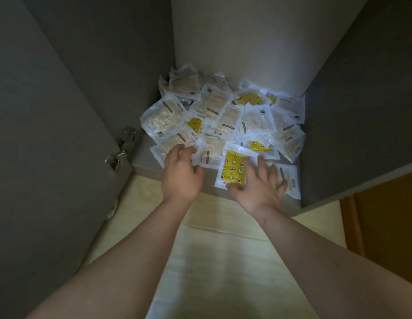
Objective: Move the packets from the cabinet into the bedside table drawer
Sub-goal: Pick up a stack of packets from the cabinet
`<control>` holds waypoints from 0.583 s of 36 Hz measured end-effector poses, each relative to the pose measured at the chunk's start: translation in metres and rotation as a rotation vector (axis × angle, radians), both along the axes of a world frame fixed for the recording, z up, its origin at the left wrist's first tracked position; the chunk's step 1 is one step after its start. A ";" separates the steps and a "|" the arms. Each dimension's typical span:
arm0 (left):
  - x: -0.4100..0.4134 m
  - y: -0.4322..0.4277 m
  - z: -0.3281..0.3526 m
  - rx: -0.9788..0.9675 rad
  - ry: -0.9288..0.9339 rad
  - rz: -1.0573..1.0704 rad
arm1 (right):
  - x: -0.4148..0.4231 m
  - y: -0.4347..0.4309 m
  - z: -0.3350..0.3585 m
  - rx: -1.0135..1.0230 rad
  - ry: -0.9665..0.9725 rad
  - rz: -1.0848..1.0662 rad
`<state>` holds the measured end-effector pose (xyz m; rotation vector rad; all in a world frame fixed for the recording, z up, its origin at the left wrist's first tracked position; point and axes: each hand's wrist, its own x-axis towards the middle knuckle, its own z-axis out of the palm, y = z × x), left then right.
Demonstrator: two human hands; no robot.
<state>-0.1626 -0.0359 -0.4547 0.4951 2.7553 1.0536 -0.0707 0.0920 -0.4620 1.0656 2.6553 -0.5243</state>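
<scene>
Many packets (223, 120) lie piled on the cabinet floor (144, 157), right up to its front edge. Your left hand (182, 176) and right hand (260, 189) have loose fingers, holding nothing. Scoop from both sides.

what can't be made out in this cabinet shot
Head view only:
1. Print on the packets: too small and blurred.
2. Lower packets: covered by those on top, so no count.
3. Right hand: motion blur hides whether it grips the yellow packet.
4. Bedside table drawer: outside the frame.
</scene>
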 end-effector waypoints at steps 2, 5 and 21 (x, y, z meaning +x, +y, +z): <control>-0.007 -0.002 -0.001 -0.071 0.012 -0.011 | 0.008 0.004 -0.004 -0.013 -0.051 0.003; -0.026 -0.002 -0.006 -0.287 0.021 -0.107 | 0.007 0.017 -0.007 -0.039 -0.096 0.015; -0.020 -0.011 -0.029 -0.726 0.061 -0.152 | 0.002 0.012 -0.017 -0.036 -0.092 0.225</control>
